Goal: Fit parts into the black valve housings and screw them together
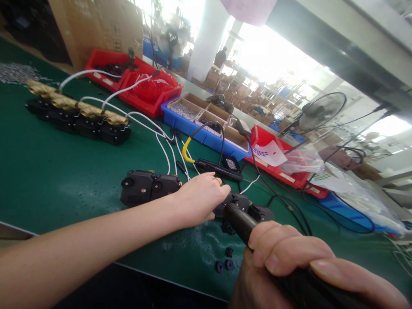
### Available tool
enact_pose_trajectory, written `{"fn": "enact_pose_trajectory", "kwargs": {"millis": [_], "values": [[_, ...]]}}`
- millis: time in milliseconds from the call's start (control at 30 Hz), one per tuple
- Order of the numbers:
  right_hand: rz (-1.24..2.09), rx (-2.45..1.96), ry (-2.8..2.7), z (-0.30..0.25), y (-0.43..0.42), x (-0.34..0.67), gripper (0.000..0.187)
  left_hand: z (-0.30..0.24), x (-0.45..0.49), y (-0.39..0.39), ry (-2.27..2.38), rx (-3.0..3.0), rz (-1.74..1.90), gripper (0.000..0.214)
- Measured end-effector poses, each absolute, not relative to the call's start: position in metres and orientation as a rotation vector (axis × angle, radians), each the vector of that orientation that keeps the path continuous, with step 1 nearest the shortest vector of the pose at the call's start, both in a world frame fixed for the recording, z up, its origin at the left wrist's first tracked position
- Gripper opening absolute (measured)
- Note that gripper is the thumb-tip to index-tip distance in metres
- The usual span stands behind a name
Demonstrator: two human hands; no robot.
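Observation:
My right hand (296, 253) is wrapped round a thick black electric screwdriver (241, 221), which slants down to the left. Its tip meets a row of black plastic housings, where the contact point is mostly hidden. My left hand (202, 197) lies over that row, fingers curled over the top and thumb on the near side, closed on one of the housings right by the tip. To its left two black housings (138, 186) show; another black housing (240, 199) shows to its right. White cables run from behind them. Small black knobs (229, 264) lie on the near side.
Behind my hands lies a black tool with a yellow cord (219, 168). A blue divided tray (206, 135) and red bins (151, 92) line the back. Black units with gold tops (86, 113) stand at left on the green table (64, 180). Black cords (296, 214) trail at right.

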State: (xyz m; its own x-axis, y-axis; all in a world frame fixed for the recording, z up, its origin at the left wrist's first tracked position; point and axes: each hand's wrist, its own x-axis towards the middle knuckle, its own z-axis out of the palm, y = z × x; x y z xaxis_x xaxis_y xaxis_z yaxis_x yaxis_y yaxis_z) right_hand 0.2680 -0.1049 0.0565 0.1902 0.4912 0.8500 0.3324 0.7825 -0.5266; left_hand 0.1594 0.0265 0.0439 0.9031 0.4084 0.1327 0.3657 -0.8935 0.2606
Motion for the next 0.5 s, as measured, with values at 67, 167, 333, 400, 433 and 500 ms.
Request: {"fn": "enact_pose_trajectory", "kwargs": {"millis": [67,167,333,400,433,500], "values": [[0.138,-0.706,-1.387,0.061,-0.100,0.262,0.015,0.042,0.161,0.028,0.574,2.847,0.295,0.038],[0.162,-0.689,-1.388,0.067,-0.095,0.254,0.009,0.042,0.162,0.028,0.553,2.880,0.319,0.032],[0.109,-0.739,-1.374,0.061,-0.100,0.259,0.014,0.043,0.163,0.026,0.574,2.884,0.334,0.034],[0.117,-0.719,-1.374,0.054,-0.106,0.269,0.016,0.043,0.162,0.025,0.591,2.883,0.337,0.041],[0.131,-0.709,-1.379,0.051,-0.108,0.274,0.017,0.043,0.162,0.025,0.594,2.887,0.343,0.044],[0.136,-0.700,-1.368,0.048,-0.112,0.282,0.018,0.042,0.161,0.025,0.591,2.899,0.345,0.046]]}}
